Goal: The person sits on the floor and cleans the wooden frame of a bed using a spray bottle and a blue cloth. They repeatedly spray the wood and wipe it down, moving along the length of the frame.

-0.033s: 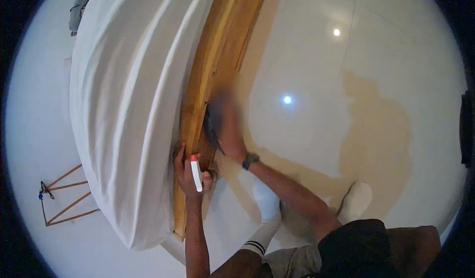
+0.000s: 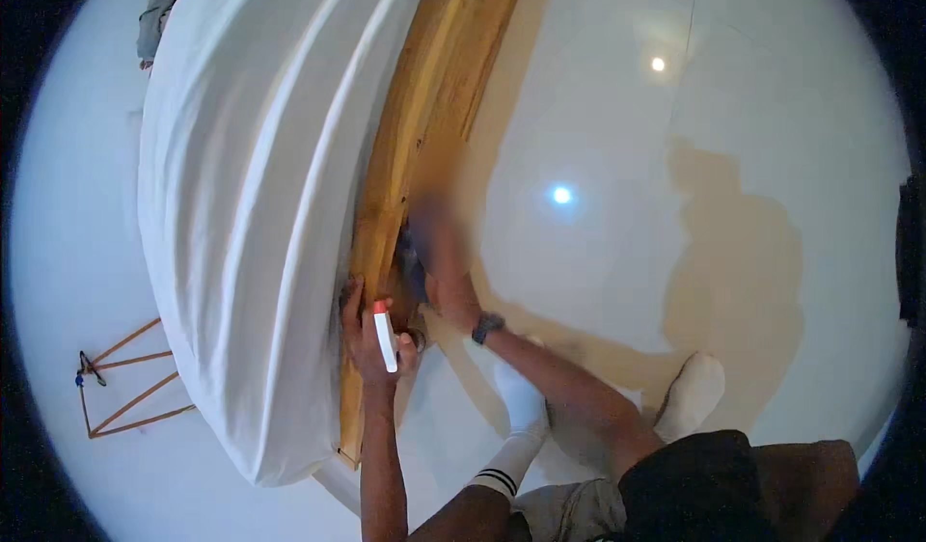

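A wooden bed rail (image 2: 381, 219) runs up and away beside a white sheet. Against its side my right hand (image 2: 453, 286), wearing a watch, presses a dark blue cloth (image 2: 411, 270); the fingers are blurred, and part of the cloth lies beneath them. Nearer me, my left hand (image 2: 367, 349) is closed around a spray bottle, whose white trigger head with a red tip (image 2: 385, 338) points up. Most of the bottle's body is hidden by that hand. The left fingers also rest on the top edge of the rail.
The white sheet (image 2: 260, 214) hangs in folds over the bed. A wooden rack-like frame (image 2: 135, 388) stands at far left. My socked feet (image 2: 693, 392) are on the glossy pale floor (image 2: 598, 272). Another person's leg (image 2: 152, 21) shows at the upper left.
The dark cloth under my right hand has shifted a little and bunched differently along the rail's side. My left hand and the spray bottle stay nearly in place.
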Demonstrator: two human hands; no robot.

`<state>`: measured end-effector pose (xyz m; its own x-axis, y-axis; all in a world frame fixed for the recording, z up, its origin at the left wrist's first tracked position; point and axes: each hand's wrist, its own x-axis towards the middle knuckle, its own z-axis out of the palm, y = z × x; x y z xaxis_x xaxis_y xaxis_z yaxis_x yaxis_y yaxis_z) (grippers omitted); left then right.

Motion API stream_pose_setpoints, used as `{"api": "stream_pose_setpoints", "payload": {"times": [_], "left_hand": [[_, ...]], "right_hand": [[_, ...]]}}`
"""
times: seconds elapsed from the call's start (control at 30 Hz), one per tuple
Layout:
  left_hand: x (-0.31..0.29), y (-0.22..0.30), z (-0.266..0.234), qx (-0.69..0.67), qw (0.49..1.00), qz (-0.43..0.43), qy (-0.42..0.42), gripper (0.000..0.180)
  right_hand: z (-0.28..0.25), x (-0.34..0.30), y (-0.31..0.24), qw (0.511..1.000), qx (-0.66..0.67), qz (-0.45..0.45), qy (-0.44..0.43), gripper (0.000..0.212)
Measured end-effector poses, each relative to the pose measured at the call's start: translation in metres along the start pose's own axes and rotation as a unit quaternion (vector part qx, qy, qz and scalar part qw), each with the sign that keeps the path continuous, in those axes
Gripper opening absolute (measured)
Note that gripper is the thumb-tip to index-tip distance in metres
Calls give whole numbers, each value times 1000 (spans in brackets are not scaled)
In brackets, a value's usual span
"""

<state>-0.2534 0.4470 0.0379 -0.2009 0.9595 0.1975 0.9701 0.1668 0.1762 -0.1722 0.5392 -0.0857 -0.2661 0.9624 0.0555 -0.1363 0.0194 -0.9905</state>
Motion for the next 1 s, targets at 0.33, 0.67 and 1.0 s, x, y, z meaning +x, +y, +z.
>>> {"api": "stream_pose_setpoints", "payload": {"times": [0.33,0.67,1.0], "left_hand": [[14,5,-1,39,996,70,28,45],[29,34,-47,4,984,-1,-179,55],[38,30,-44,11,945,23,-327,52]], "right_hand": [[-19,-10,-33,830,438,273,210,49],[-185,31,-99,718,668,70,182,60],[-177,7,-41,775,513,187,320,58]]}}
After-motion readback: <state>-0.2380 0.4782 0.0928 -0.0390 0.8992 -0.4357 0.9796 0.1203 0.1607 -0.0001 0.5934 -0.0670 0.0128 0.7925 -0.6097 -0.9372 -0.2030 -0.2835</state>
